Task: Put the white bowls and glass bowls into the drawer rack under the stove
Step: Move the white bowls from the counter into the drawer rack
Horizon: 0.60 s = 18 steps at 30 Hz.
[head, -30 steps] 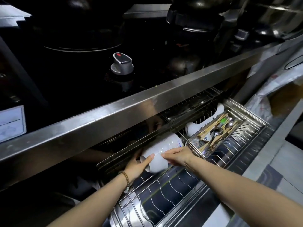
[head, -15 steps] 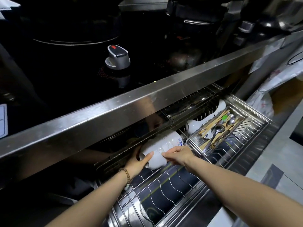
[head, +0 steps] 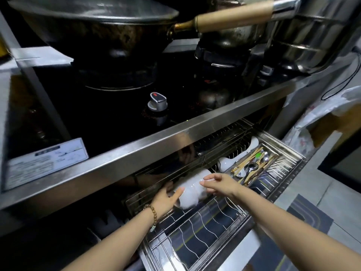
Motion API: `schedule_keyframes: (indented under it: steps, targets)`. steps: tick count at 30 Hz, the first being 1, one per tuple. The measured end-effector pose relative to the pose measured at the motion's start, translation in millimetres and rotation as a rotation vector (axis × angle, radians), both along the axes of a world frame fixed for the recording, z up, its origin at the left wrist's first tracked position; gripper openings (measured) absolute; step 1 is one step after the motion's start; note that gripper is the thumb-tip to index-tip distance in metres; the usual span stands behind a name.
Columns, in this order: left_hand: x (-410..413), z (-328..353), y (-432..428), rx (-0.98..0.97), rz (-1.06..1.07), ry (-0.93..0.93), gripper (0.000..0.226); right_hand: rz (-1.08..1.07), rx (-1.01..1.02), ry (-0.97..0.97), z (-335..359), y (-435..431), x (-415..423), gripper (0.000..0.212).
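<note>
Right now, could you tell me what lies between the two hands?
In the head view, stacked white bowls lie sideways between the left hand and right hand.

Kitchen: wok (head: 93, 30), stove (head: 117, 114), drawer rack (head: 289, 152)

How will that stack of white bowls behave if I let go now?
Lying on its side on the drawer rack, the stack of white bowls may roll or slide apart. Glossy surfaces suggest slippery, probably breakable ceramic.

Dark wok (head: 93, 32), steel pots (head: 304, 36) on black stove (head: 117, 118) above left hand (head: 166, 199); grey tiled floor (head: 341, 202), possibly striped mat (head: 308, 218), right of right hand (head: 220, 183).
</note>
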<state>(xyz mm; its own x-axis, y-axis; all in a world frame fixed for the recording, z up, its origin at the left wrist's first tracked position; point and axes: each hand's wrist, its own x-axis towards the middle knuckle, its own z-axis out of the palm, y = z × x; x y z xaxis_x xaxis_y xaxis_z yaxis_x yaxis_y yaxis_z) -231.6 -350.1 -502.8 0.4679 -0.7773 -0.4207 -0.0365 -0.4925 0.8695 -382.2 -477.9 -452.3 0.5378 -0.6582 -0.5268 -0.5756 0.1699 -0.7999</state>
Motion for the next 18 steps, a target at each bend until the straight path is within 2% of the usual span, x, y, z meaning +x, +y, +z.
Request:
schedule_keyframes:
  steps: [5, 10, 14, 18]
  targets:
    - [-13.5, 51.3, 23.3, -0.121, -0.039, -0.021, 0.049, 0.021, -0.018, -0.137, 63.1, 24.0, -38.3, 0.048]
    - [-23.6, 127.2, 53.6, -0.312, -0.206, -0.265, 0.047, 0.107, -0.253, -0.23, 133.3, 58.9, -65.2, 0.072]
    - [-23.5, 206.3, 82.9, -0.481, -0.305, -0.463, 0.059, 0.174, -0.415, -0.296, 190.8, 80.4, -66.7, 0.072]
    - [-10.1, 284.2, 119.8, -0.646, -0.274, -0.588, 0.067, 0.269, -0.599, -0.376, 244.4, 104.8, -45.7, 0.067]
